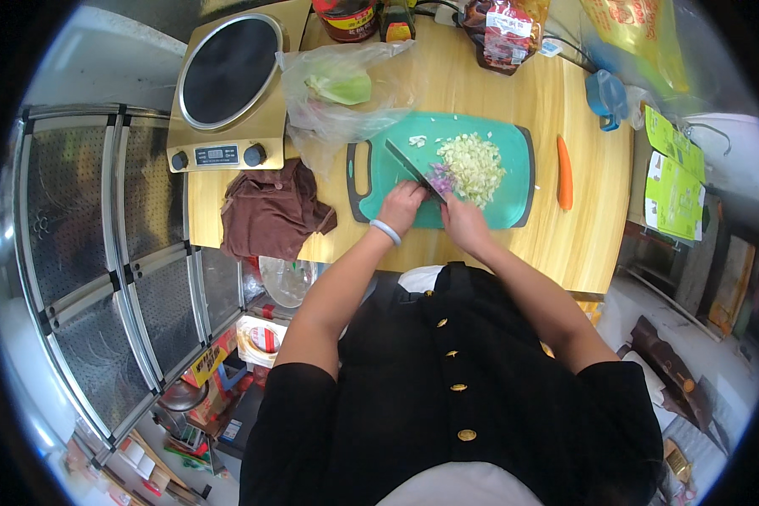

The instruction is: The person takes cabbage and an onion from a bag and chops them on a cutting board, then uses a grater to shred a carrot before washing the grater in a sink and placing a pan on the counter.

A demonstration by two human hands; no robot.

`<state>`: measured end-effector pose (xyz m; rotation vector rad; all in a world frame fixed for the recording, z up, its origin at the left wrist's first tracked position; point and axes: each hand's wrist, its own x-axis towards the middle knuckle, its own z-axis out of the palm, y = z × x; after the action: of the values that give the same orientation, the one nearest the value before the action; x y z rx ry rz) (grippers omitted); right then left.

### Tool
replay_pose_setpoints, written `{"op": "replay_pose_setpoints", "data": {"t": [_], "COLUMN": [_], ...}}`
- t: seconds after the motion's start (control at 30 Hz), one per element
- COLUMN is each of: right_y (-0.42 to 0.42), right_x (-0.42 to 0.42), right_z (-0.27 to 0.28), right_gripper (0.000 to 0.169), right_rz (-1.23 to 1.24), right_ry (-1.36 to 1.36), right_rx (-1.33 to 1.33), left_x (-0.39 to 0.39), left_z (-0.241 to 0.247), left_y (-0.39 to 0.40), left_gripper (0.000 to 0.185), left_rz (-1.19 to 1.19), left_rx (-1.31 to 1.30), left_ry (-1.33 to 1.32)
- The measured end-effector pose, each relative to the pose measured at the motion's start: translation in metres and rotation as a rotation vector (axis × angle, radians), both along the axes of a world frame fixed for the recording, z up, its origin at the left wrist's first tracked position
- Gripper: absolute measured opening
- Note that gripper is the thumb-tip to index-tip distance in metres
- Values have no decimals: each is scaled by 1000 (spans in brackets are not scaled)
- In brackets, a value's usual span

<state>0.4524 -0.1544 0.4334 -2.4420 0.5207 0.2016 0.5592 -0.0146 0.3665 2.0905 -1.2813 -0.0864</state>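
My right hand (pixel 467 224) grips the handle of a kitchen knife (pixel 408 162), whose dark blade slants up and left over a teal cutting board (pixel 392 218). Close against the blade's left side, my left hand (pixel 400 205) has its fingers curled down at the board; whatever lies under the fingertips is hidden. A pale band circles that wrist. Chopped purple pieces (pixel 441 178), perhaps onion, lie just right of the blade. Beside them spreads a larger heap of chopped pale-green vegetable (pixel 474 166). A few white bits (pixel 417 140) sit near the board's upper edge.
A whole carrot (pixel 564 172) lies right of the board. Behind it, a clear plastic bag (pixel 379 114) holds a pale-green vegetable (pixel 340 85). An induction cooker (pixel 231 73) stands at upper left, above a brown cloth (pixel 272 212). Jars (pixel 348 22) and a blue measuring cup (pixel 607 98) line the back.
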Motion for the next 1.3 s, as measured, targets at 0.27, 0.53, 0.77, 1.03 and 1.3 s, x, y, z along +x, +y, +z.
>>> {"op": "replay_pose_setpoints", "data": {"t": [0.27, 0.53, 0.77, 1.03, 1.3], "right_y": [0, -4, -17, -30, -14], "right_x": [-7, -16, -28, -27, -17], "right_z": [22, 1, 14, 25, 24], "right_gripper": [16, 14, 14, 16, 18], "right_rz": [54, 2, -162, -242, -150], "right_ry": [76, -13, 3, -21, 81], "right_rx": [1, 57, 43, 72, 106], "left_x": [2, 11, 51, 59, 7], "left_z": [15, 22, 16, 7, 20], "left_y": [21, 15, -34, -46, -17], "left_gripper": [13, 13, 19, 18, 17], "left_rz": [75, 343, 392, 218, 190], "left_rx": [-19, 32, -55, 107, 37], "left_ry": [87, 159, 106, 50, 258]}}
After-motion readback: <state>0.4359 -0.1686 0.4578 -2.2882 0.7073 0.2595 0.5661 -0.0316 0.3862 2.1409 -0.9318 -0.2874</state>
